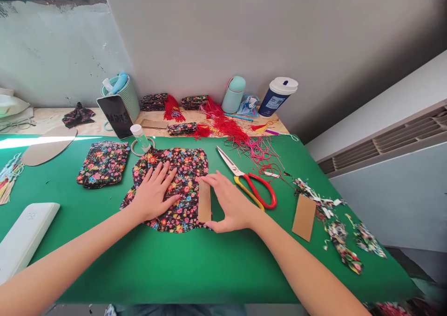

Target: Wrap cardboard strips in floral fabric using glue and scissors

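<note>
Black floral fabric (185, 167) lies spread on the green table cover. My left hand (153, 195) rests flat on it, fingers apart, holding nothing. Along the fabric's right edge sits a narrow brown cardboard strip (204, 202). My right hand (232, 204) grips the strip by its two ends, thumb at the near end and fingertips at the far end. Just beyond that hand are scissors (244, 176) with red and yellow handles, blades pointing away to the left. A folded piece of the same fabric (104, 163) is left of the spread one.
A brown cardboard rectangle (304, 217) and fabric scraps (338, 237) lie to the right. Red tassels (228, 125), a mint flask (234, 94) and a dark blue cup (277, 97) stand along the back. A phone (117, 116) and white case (30, 234) are at left.
</note>
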{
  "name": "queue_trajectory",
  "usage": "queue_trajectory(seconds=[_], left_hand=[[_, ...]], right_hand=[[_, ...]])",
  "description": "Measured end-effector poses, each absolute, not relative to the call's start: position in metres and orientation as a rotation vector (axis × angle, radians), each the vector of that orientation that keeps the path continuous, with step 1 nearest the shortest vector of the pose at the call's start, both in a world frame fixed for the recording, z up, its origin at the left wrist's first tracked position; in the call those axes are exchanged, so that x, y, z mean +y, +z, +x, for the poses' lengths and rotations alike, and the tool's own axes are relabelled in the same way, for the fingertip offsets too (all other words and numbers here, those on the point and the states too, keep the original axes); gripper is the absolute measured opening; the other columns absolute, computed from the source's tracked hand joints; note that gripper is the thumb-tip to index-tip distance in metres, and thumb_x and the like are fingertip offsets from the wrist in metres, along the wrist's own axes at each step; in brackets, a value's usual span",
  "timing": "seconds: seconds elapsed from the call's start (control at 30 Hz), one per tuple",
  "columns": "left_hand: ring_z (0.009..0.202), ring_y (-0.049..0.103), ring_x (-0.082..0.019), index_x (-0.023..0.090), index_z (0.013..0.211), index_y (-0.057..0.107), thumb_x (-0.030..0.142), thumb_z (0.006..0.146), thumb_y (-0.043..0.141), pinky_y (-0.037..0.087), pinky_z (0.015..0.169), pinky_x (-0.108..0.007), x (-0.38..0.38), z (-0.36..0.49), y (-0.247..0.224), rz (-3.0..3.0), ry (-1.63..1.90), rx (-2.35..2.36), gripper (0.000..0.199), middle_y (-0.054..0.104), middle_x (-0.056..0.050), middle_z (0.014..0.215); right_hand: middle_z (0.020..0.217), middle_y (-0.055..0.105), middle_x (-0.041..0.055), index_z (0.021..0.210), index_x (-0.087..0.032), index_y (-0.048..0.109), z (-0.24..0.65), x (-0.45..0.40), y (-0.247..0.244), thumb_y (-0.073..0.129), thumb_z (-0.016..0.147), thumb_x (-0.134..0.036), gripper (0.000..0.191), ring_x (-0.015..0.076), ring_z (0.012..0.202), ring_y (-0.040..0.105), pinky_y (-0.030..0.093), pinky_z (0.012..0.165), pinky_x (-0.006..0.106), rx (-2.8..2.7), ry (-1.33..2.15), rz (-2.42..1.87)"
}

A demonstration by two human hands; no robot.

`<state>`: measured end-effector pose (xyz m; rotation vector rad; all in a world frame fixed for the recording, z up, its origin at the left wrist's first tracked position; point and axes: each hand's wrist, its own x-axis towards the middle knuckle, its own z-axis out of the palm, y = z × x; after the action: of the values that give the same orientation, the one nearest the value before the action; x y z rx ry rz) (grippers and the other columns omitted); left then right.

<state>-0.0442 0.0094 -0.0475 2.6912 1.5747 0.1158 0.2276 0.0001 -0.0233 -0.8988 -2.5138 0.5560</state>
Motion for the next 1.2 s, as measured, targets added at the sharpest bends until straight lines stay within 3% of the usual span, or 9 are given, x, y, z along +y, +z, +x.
queue_trajectory(seconds=[0.1,0.2,0.3,0.37,0.57,0.93,1.2], left_hand=[[0.143,0.014,-0.034,0.020,0.149,0.024,0.067,0.087,0.032,0.015,0.114,-0.054,0.003,-0.041,-0.046,2.633,0.110,1.705,0.078,0.019,-0.012,0.155],[0.143,0.012,-0.035,0.012,0.149,0.021,0.066,0.089,0.029,0.013,0.115,-0.053,0.013,-0.037,-0.038,2.582,0.154,1.757,0.082,0.019,-0.017,0.155],[0.144,0.007,-0.029,0.009,0.150,0.010,0.063,0.089,0.033,0.014,0.116,-0.047,0.036,-0.026,-0.029,2.701,0.145,1.391,0.085,0.014,-0.017,0.156],[0.145,0.008,-0.027,0.011,0.150,0.010,0.062,0.088,0.037,0.014,0.116,-0.043,0.051,-0.013,-0.028,2.762,0.107,1.171,0.085,0.014,-0.015,0.156],[0.144,0.006,-0.033,0.016,0.149,0.020,0.070,0.080,0.046,0.013,0.114,-0.052,0.080,0.029,-0.043,2.785,0.061,1.083,0.091,0.007,-0.015,0.157],[0.144,-0.002,-0.030,0.011,0.149,0.016,0.070,0.084,0.035,-0.001,0.115,-0.051,0.101,0.026,-0.035,2.877,0.116,0.979,0.090,0.011,-0.014,0.156],[0.144,0.006,-0.030,0.007,0.148,0.017,0.069,0.088,0.027,0.009,0.117,-0.047,0.053,0.018,-0.037,2.733,0.149,1.268,0.087,0.014,-0.016,0.156]], right_hand=[[0.133,0.043,0.0183,0.142,-0.017,0.015,0.235,0.004,-0.022,0.069,0.066,-0.046,0.098,0.0368,0.130,0.038,0.024,0.111,0.060,-2.468,0.496,-0.943],[0.137,0.037,0.0196,0.144,-0.020,0.007,0.245,0.007,-0.022,0.070,0.067,-0.043,0.103,0.0372,0.128,0.040,0.034,0.105,0.058,-2.318,0.481,-1.010],[0.136,0.035,0.0185,0.145,-0.022,0.001,0.251,0.010,-0.021,0.072,0.066,-0.039,0.107,0.0353,0.125,0.043,0.037,0.104,0.056,-2.187,0.492,-1.030],[0.136,0.035,0.0177,0.146,-0.023,0.000,0.252,0.011,-0.021,0.071,0.067,-0.038,0.107,0.0349,0.126,0.042,0.036,0.105,0.056,-2.161,0.480,-1.049],[0.134,0.037,0.0174,0.146,-0.024,-0.003,0.255,0.012,-0.020,0.072,0.067,-0.040,0.110,0.0364,0.128,0.038,0.034,0.104,0.060,-2.201,0.407,-1.079],[0.137,0.038,0.0155,0.145,-0.025,0.002,0.261,0.014,-0.015,0.072,0.068,-0.037,0.105,0.0355,0.130,0.036,0.028,0.108,0.063,-2.218,0.387,-1.176],[0.138,0.038,0.0162,0.144,-0.024,0.004,0.261,0.016,-0.017,0.071,0.069,-0.037,0.102,0.0351,0.131,0.037,0.023,0.110,0.063,-2.257,0.375,-1.194]])
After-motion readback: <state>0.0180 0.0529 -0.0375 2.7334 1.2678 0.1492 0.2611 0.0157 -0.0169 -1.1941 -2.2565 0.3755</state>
